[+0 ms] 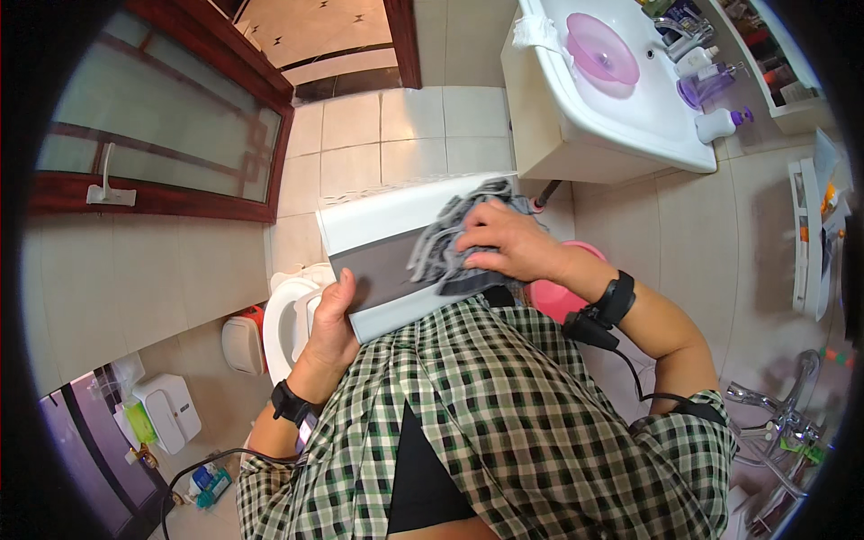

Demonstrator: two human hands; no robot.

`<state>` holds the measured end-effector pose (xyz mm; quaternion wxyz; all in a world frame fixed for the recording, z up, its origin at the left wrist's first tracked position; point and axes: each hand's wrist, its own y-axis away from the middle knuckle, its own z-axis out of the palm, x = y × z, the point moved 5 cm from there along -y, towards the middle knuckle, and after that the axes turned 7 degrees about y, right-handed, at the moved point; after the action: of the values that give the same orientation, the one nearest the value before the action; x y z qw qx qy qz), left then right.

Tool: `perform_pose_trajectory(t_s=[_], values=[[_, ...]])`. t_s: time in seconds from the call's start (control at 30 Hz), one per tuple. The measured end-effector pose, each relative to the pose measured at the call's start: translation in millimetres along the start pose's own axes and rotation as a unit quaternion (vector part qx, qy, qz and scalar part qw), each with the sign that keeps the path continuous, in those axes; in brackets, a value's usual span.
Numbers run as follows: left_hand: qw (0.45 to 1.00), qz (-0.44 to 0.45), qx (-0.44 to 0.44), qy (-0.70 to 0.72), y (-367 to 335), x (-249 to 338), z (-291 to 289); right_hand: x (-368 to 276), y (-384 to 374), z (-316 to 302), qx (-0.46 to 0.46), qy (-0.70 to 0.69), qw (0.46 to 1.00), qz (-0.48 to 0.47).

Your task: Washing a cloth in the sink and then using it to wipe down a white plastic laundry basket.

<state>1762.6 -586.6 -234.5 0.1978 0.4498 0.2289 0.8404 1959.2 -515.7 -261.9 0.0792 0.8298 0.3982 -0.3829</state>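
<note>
A long white panel-like piece with a grey band along its middle lies tilted in front of my body. My left hand grips its near left end, thumb up along the edge and the other fingers hidden behind or beneath. On its right part rests a crumpled grey cloth with lighter stripes. Bent over that cloth, my right hand holds it against the surface, its fingers curled into the folds. The cloth covers the piece's right end, so its full shape cannot be seen.
A white washbasin with a pink translucent bowl and bottles stands at the upper right. Beneath my right forearm is a pink tub. The toilet is at the left, below a wood-framed door. Shower taps are lower right.
</note>
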Motion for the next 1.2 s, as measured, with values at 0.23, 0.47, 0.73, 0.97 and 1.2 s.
perform_pose_trajectory(t_s=[0.23, 0.47, 0.73, 0.97, 1.2], values=[[0.997, -0.008, -0.018, -0.073, -6.6, -0.3, 9.3, 68.9, 61.0, 7.7, 0.005, -0.054, 0.991, 0.124], [0.999, 0.000, 0.034, 0.020, -1.2, 7.8, -6.8, 149.6, 149.1, -15.9, 0.009, 0.109, 0.914, 0.390], [0.987, 0.053, 0.007, -0.151, -8.3, 29.1, 1.1, 16.3, 41.1, -137.7, 0.212, -0.061, 0.943, 0.248], [0.951, 0.054, -0.074, -0.296, -20.2, 28.7, 24.7, -58.7, -58.8, -76.2, 0.206, 0.029, 0.976, -0.063], [0.909, 0.053, -0.147, -0.387, -6.8, 24.7, 43.0, -26.4, -70.6, -20.3, 0.105, -0.009, 0.992, 0.065]])
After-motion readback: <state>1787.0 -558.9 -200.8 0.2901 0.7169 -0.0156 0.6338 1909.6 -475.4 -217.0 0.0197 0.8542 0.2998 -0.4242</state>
